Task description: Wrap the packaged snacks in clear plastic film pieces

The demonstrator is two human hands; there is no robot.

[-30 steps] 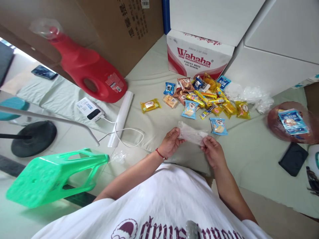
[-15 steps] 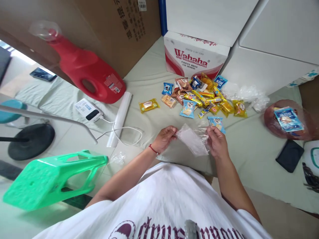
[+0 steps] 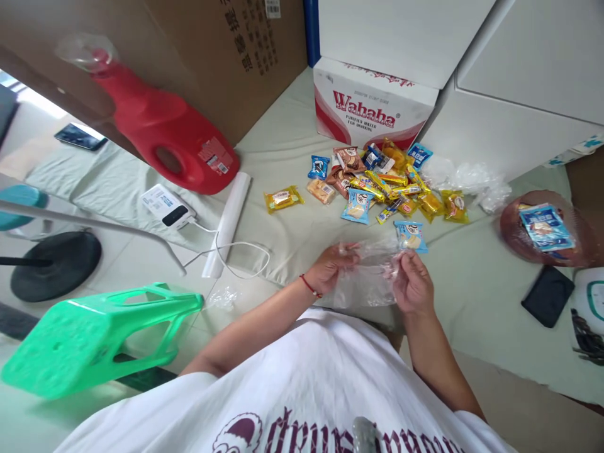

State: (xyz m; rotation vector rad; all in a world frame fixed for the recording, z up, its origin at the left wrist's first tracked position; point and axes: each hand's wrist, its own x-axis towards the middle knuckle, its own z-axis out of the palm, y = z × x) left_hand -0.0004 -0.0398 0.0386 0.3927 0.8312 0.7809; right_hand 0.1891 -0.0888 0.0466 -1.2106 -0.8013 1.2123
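A clear plastic bag (image 3: 365, 286) is stretched between my two hands, close in front of my shirt. My left hand (image 3: 331, 269) pinches its left side near the upper edge, a red cord round that wrist. On the opposite side my right hand (image 3: 413, 283) grips the bag with closed fingers. Just beyond the right fingertips lies a light-blue snack packet (image 3: 410, 235). Farther off, several wrapped snacks are heaped, among them another light-blue packet (image 3: 357, 206) and a brown packet (image 3: 348, 160). One yellow packet (image 3: 283, 199) lies apart on the left.
Behind the heap stands a Wahaba-style printed water carton (image 3: 372, 116). Crumpled clear bags (image 3: 465, 182) and a reddish bowl (image 3: 512, 236) are on the right. To the left are a red jug (image 3: 184, 135), a white roll (image 3: 229, 226), a cabled power bank (image 3: 165, 206) and a tipped green stool (image 3: 89, 327).
My left hand has moved right, toward my right hand. The bag, flat and whitish before, is now spread wider and looks more transparent.
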